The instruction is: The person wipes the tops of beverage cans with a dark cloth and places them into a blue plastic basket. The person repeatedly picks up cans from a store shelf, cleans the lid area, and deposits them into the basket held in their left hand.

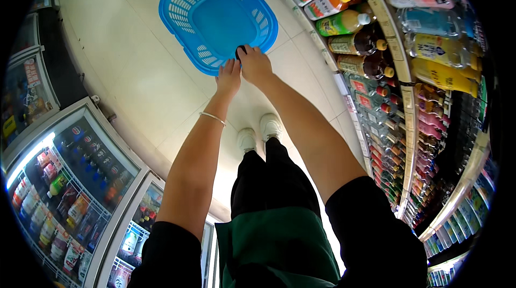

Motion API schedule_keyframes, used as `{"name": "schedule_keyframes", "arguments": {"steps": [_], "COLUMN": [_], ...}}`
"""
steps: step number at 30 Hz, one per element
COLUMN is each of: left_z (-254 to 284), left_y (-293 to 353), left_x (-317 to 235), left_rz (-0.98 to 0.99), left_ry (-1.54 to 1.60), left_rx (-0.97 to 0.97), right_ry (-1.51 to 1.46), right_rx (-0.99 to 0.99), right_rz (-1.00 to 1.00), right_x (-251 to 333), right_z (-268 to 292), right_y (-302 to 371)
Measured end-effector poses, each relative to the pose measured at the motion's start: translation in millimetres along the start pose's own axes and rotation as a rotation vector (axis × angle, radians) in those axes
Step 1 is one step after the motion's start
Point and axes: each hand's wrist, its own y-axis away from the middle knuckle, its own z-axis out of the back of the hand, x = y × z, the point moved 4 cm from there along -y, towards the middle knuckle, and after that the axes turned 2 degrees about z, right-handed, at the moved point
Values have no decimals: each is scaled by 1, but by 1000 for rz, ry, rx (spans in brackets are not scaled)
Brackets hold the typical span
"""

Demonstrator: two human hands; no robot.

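In front of me is a blue plastic shopping basket (173,5) with slotted sides, and nothing lies inside it. Both my hands meet at its near rim. My right hand (255,65) is closed around a dark grip that looks like the basket's handle (241,50). Close beside it, my left hand (229,77) has its fingers bent together at the same rim. What exactly lies under the left fingertips is hidden. A thin bracelet (213,118) circles my left wrist.
Shelves of bottled drinks (344,22) run along the right, their price-strip edge (322,46) bordering the aisle. Glass-door coolers (75,191) full of drinks line the left. Pale floor tiles (129,67) lie between, with my white shoes (247,140) behind the basket.
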Motion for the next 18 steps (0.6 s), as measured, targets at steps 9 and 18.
{"name": "schedule_keyframes", "arguments": {"steps": [9, 18], "left_z": [-47, -63], "left_y": [29, 93], "left_x": [-50, -170], "left_rz": [235, 372], "left_ry": [203, 588], "left_rx": [394, 710], "right_ry": [213, 190], "right_rx": [519, 607], "right_rz": [-103, -529], "right_x": [-23, -118], "right_z": [12, 29], "right_y": [42, 228]}}
